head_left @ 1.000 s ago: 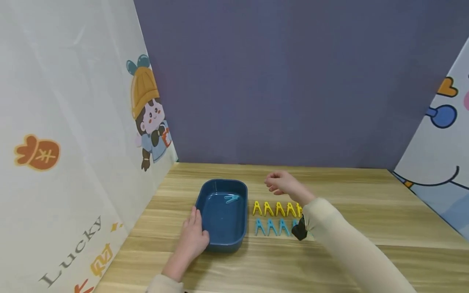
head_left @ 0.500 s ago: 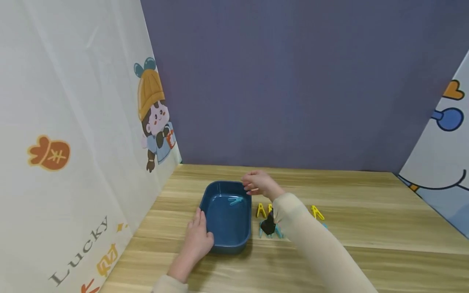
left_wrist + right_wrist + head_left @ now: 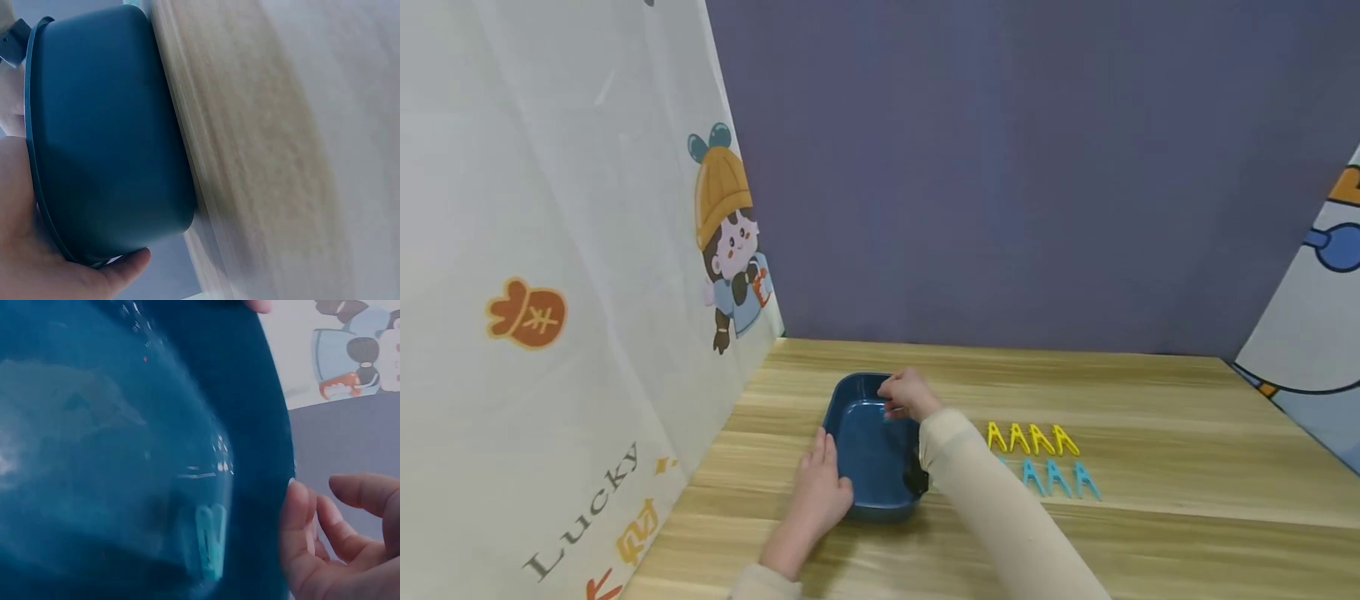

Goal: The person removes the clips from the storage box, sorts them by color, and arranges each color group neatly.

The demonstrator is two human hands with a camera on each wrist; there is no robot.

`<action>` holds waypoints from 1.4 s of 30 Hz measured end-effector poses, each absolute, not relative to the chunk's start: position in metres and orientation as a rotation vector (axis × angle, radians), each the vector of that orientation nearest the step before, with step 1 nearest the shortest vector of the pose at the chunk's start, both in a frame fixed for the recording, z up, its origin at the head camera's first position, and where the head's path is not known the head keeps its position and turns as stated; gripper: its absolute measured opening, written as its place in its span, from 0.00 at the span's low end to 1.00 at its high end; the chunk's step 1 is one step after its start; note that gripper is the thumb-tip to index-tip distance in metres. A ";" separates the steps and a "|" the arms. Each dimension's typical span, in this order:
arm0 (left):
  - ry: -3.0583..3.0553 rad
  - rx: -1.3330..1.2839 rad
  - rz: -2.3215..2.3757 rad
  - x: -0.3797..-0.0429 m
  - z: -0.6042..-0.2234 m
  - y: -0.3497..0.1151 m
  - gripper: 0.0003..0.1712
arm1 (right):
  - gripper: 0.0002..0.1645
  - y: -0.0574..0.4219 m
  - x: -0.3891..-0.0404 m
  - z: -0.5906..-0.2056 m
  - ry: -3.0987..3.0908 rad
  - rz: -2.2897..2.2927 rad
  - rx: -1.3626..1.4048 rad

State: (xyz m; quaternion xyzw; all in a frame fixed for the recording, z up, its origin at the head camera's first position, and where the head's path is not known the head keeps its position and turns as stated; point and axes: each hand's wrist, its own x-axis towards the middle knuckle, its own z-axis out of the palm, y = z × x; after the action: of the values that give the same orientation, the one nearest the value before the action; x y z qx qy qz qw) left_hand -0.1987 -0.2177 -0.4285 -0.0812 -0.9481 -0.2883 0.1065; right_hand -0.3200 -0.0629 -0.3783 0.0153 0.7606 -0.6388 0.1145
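Note:
My left hand (image 3: 823, 492) holds the left side of a dark blue plastic tub (image 3: 868, 487). In the left wrist view its thumb (image 3: 128, 269) lies outside the corner, below the rim. My right hand (image 3: 912, 393) hovers over the tub's far right part, fingers loosely bent, with nothing visible between them. A turquoise clothespin (image 3: 211, 544) lies on the tub floor near that hand in the right wrist view; the hand hides it from the head view. Right of the tub are a row of yellow clothespins (image 3: 1041, 440) and a row of blue clothespins (image 3: 1057, 478).
The wood-grain table (image 3: 1187, 475) runs back to a plain purple-grey panel (image 3: 970, 175). White sheets with cartoon prints stand at the left (image 3: 587, 200) and right. My right sleeve (image 3: 992, 500) covers part of the clothespin rows.
My right hand has moved left and slightly down, from behind the yellow row to over the tub. More of the right-hand clothespins now show. The left hand stays on the tub; the view shifts slightly.

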 end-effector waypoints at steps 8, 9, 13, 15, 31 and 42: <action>-2.781 -0.227 -0.853 -0.198 -0.428 -0.214 0.37 | 0.02 -0.067 -0.323 -0.395 2.289 -1.846 0.188; -2.783 -0.224 -0.856 -0.198 -0.428 -0.213 0.37 | 0.03 -0.066 -0.324 -0.397 2.297 -1.836 0.206; -2.789 -0.214 -0.860 -0.198 -0.427 -0.213 0.37 | 0.09 -0.066 -0.325 -0.402 2.277 -1.836 0.239; -2.792 -0.211 -0.865 -0.198 -0.427 -0.213 0.37 | 0.14 -0.066 -0.326 -0.403 2.268 -1.827 0.232; -2.828 -0.199 -0.885 -0.199 -0.429 -0.213 0.37 | 0.39 -0.062 -0.332 -0.407 2.282 -1.628 0.169; -2.803 -0.242 -0.886 -0.199 -0.429 -0.217 0.37 | 0.03 -0.066 -0.337 -0.411 2.375 -1.522 0.172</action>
State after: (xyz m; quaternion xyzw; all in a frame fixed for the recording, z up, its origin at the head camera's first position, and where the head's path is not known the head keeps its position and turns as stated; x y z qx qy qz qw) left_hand -0.1994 -0.2166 -0.4287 -0.0816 -0.9459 -0.2989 0.0959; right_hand -0.3367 -0.0661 -0.4114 0.0599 0.8300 -0.5318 0.1570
